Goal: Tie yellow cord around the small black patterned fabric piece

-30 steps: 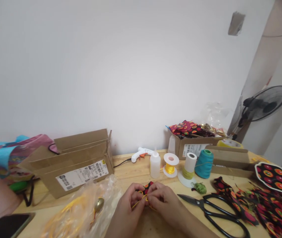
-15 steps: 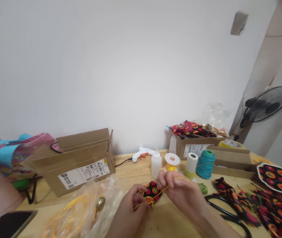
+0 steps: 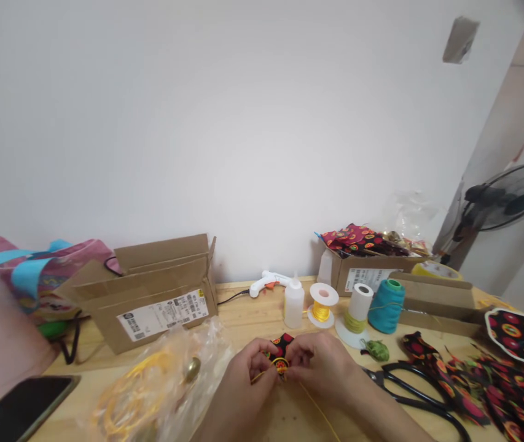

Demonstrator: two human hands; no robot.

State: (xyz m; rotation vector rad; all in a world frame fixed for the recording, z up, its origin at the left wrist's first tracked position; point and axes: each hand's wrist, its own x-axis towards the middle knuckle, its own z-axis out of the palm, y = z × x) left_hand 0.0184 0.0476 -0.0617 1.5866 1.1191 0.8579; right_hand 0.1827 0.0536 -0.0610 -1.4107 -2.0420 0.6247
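Observation:
Between my hands, low in the middle of the view, is a small piece of black patterned fabric (image 3: 282, 341) with red and orange round motifs. My left hand (image 3: 253, 376) pinches it from the left. My right hand (image 3: 319, 363) is closed at its right side, fingertips together on a yellow cord (image 3: 319, 410). The cord makes a small loop over the fabric, and one end trails down toward the front edge. Fingers hide most of the fabric and the cord's crossing.
Black-handled scissors (image 3: 416, 393) and fabric scraps (image 3: 496, 387) lie right. Behind stand a glue bottle (image 3: 293, 305), yellow cord spool (image 3: 321, 312), teal thread cone (image 3: 386, 307) and glue gun (image 3: 271, 282). Left are a cardboard box (image 3: 151, 301), plastic bag (image 3: 188, 374) and phone (image 3: 19, 408).
My right hand has come down and left from its raised position, back to the fabric beside my left hand. The cord it pulled out now trails downward. The view has shifted slightly.

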